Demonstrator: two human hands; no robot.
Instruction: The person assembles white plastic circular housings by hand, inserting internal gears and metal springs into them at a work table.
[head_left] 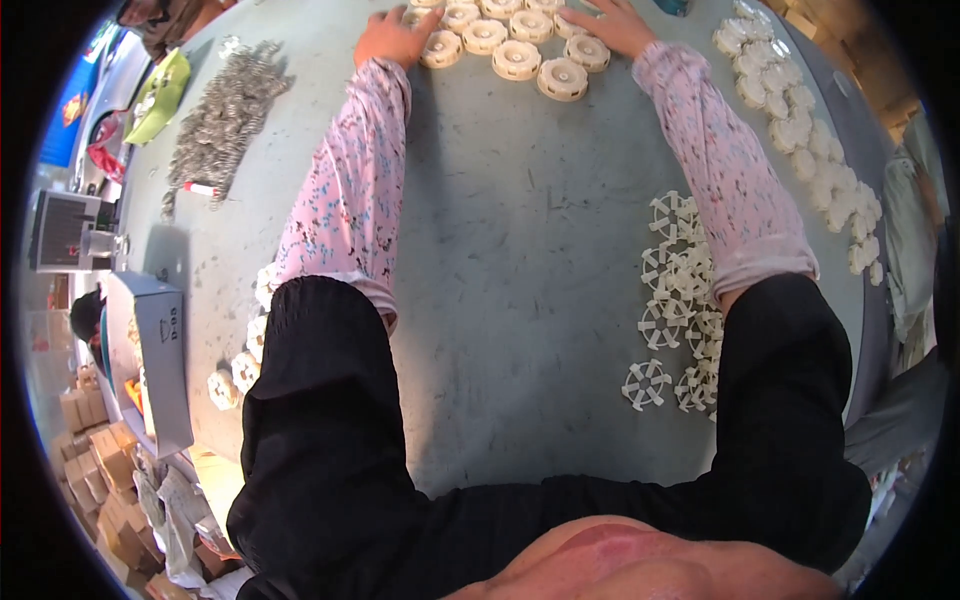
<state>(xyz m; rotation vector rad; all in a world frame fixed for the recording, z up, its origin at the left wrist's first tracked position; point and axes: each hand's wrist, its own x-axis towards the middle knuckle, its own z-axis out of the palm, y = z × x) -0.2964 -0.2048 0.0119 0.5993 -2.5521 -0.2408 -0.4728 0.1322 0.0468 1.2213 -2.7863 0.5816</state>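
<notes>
At the far side of the table, a cluster of round cream plastic caps [516, 60] lies flat, ring-shaped with raised hubs. My left hand [394, 40] rests at the cluster's left edge, fingers stretched out and touching the outer caps. On the opposite side my right hand [615, 28] reaches along the right edge, its fingers extended against the caps. Both hands look open, holding nothing between the fingers. The group runs out of the top of the view, so its far part is hidden. Pink patterned sleeve covers are on both my forearms.
White spoked plastic wheels [662, 325] are heaped beside my right arm. Metal springs [228, 110] form a pile at left. Translucent round parts [790, 115] line the right edge. A few white parts [245, 370] lie by my left elbow, near a grey box [160, 360].
</notes>
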